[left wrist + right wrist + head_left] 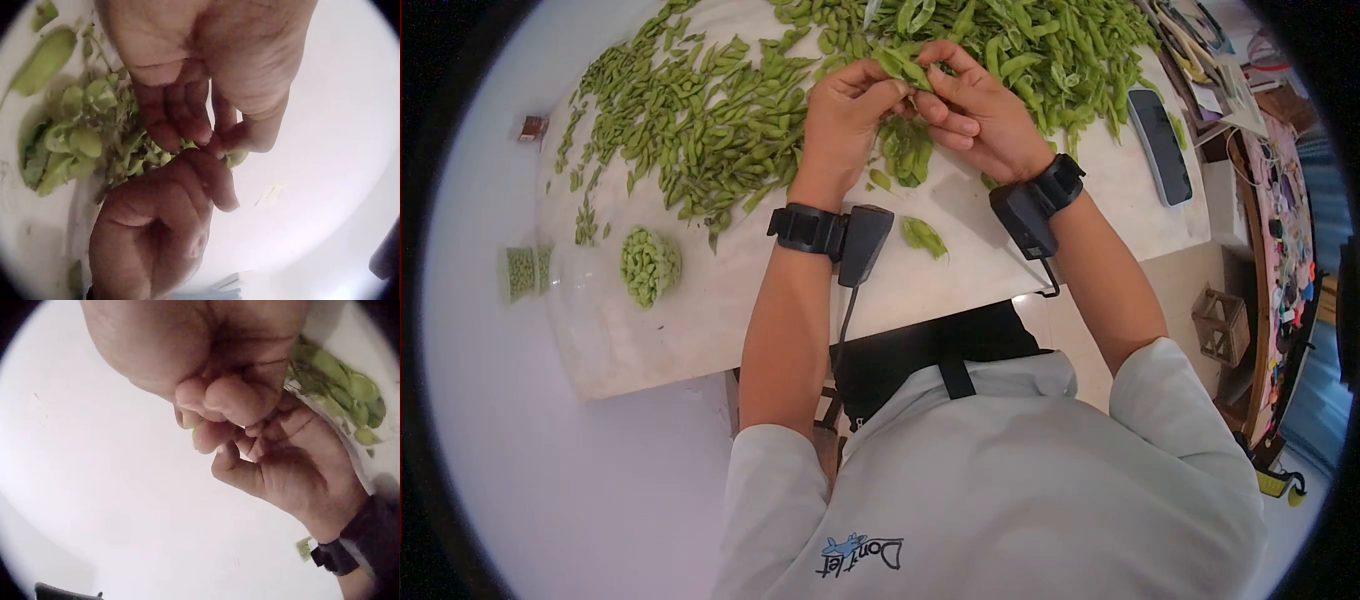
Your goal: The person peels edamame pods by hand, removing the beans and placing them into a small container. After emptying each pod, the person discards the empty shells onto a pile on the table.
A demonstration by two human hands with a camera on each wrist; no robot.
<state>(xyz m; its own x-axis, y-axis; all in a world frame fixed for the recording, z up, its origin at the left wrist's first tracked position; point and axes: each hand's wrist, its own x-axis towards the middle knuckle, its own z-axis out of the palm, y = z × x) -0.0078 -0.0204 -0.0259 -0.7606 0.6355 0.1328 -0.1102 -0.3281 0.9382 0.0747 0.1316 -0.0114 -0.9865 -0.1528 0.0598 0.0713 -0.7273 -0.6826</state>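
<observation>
Indeed, the green pod (903, 68) is up between your two hands, over the table (700, 330). It looks bright green and longish, but your fingers hide a part of it, and in both wrist views they cover it almost fully. Your left hand (843, 118) pinches it with thumb and forefinger; your right hand (985, 115) also has thumb and forefinger closed on it, the other fingers being loosely bent. Just below your hands lies a small clump of pods (905, 155), and nearer to you a single pod (923, 236). Beyond, a wide spread of pods (730, 130) is at left, a dense heap (1050, 45) at right. Farther out stand a clear cup (676, 264) with beans (642, 268) at left and a phone (1162, 150) lying at right.
</observation>
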